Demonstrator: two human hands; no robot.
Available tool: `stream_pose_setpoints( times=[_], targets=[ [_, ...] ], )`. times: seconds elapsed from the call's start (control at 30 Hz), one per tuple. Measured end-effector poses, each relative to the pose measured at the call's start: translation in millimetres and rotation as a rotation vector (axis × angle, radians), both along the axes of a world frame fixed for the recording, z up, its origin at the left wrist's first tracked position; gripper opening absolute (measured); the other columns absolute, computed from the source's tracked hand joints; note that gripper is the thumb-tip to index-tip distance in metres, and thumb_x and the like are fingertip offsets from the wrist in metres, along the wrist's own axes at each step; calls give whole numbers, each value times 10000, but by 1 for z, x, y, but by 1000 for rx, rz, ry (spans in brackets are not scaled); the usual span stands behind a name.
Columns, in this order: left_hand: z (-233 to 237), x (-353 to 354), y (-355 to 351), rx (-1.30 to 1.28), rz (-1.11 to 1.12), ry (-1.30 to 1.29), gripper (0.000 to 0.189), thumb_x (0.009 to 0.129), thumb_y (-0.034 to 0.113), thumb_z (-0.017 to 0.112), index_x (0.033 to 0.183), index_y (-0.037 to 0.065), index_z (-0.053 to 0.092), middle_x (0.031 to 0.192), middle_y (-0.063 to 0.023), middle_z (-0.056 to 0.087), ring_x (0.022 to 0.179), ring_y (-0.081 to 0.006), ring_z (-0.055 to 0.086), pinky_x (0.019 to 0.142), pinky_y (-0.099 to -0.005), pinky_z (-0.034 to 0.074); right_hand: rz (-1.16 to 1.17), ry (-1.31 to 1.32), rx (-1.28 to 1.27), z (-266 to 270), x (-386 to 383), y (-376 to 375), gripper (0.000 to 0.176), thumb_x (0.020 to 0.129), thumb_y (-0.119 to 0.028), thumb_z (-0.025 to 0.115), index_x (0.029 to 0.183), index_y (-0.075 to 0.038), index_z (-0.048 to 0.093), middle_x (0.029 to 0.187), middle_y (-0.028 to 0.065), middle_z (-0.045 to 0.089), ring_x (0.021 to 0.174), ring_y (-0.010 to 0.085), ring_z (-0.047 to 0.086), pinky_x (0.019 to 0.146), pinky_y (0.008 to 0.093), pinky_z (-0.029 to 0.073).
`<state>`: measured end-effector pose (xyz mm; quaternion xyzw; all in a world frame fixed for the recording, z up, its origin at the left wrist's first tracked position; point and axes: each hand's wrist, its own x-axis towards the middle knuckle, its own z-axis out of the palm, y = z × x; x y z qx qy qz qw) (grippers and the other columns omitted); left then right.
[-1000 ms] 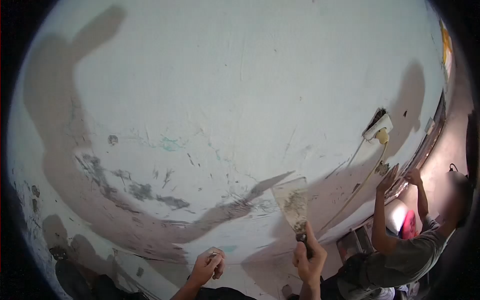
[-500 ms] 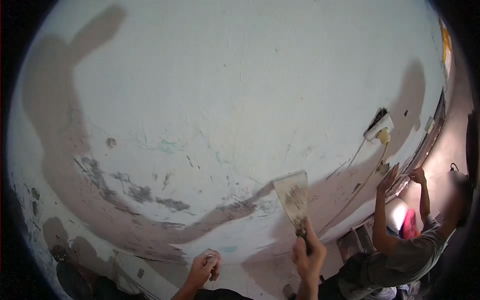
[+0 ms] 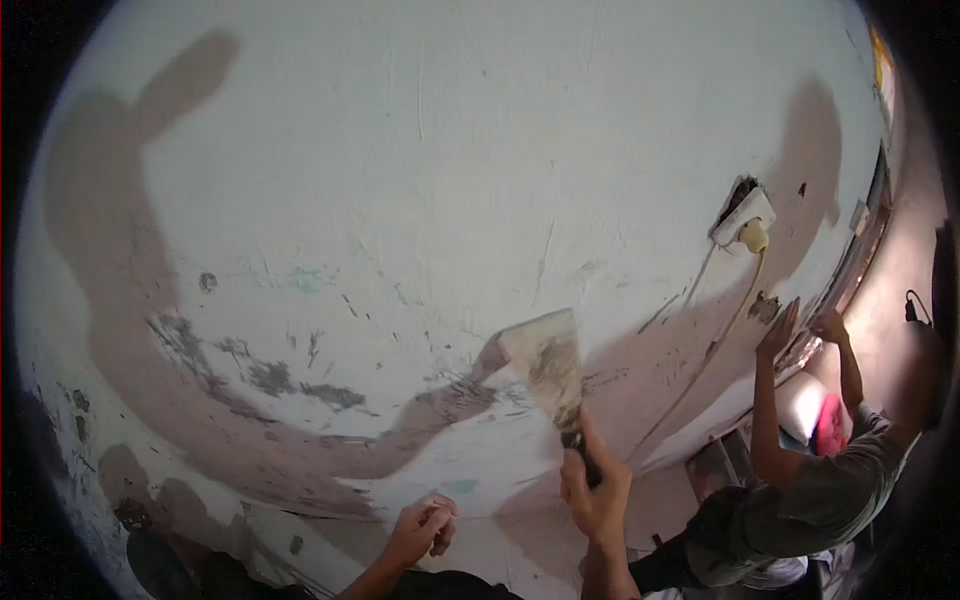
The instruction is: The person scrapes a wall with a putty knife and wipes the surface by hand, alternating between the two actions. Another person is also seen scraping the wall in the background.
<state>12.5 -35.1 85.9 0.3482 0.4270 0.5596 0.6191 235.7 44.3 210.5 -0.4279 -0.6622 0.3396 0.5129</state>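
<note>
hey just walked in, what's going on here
A person is at a scuffed, patchy wall, with a wide scraper in the right hand, its blade up at or close to the surface. The left hand is curled lower down; whether it holds anything is hard to tell. Off to the right, another person has both hands raised near the wall, below a socket with a plug in it.

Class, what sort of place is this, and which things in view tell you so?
Probably an indoor room under repair: the wall is scuffed and patchy, a white socket plate sits beside a dark, rough hole, and the right hand holds a stained scraper.
</note>
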Motion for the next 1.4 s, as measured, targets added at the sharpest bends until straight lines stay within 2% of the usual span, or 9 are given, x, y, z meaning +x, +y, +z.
stream_pose_setpoints(
  times=[0.37,0.6,0.9,0.97,1.0,1.1,1.23,1.27,1.4],
  targets=[
    [-7,0,-10,32,-9,10,180,1022,158,433,986,16,538,595,-51,518,421,-112,455,379,-260,344,-45,-65,55,-7,18,13,505,880,18,584,1378,-19,502,750,43,605,666,57,457,602,220,420],
    [6,5,-8,121,-10,100,168,1013,143,435,980,9,532,604,-52,503,454,-115,468,398,-259,353,-70,-122,67,-12,29,-17,498,900,-6,586,1388,-37,494,1105,208,688,887,82,599,760,265,494],
    [3,10,-3,115,-19,111,169,1015,165,446,975,26,533,614,-39,509,439,-105,459,382,-243,339,-41,-170,88,-12,18,-8,498,886,5,587,1376,-33,509,1071,203,699,861,69,569,762,265,486],
    [10,6,-2,117,-10,116,171,1016,168,445,977,26,531,613,-40,509,438,-105,456,381,-245,336,-81,-153,172,-20,24,-6,483,923,-33,543,1401,-20,481,739,-23,565,568,29,449,515,185,374],
    [10,7,-3,117,2,114,172,1018,171,444,979,25,529,612,-40,509,437,-105,453,380,-247,334,-69,-52,100,-15,21,-6,478,927,-35,537,1401,-17,480,737,-34,551,562,28,443,494,187,357],
    [-2,7,1,139,26,37,169,1017,170,448,983,24,527,608,-40,507,433,-103,447,380,-248,334,-41,17,40,-16,14,19,472,931,-45,542,1398,-12,482,723,-35,532,551,28,433,487,191,346],
    [-4,9,3,134,-31,89,150,1013,154,454,998,24,529,602,-36,501,436,-96,445,388,-246,342,-54,-186,107,-12,15,0,510,887,-2,578,1389,-15,488,772,72,611,687,95,538,656,253,458],
    [4,9,3,81,-42,101,154,1013,154,452,999,25,534,605,-38,505,438,-94,447,393,-246,344,-49,-131,145,-17,16,-1,479,932,-63,567,1397,2,473,707,-35,514,543,34,430,497,196,348],
    [-2,6,7,118,-35,56,158,1011,155,454,992,25,540,612,-41,517,435,-94,451,392,-242,343,-108,-14,52,-8,13,-2,486,922,-47,571,1400,-22,482,727,-33,541,550,28,430,502,191,345]
  ],
)
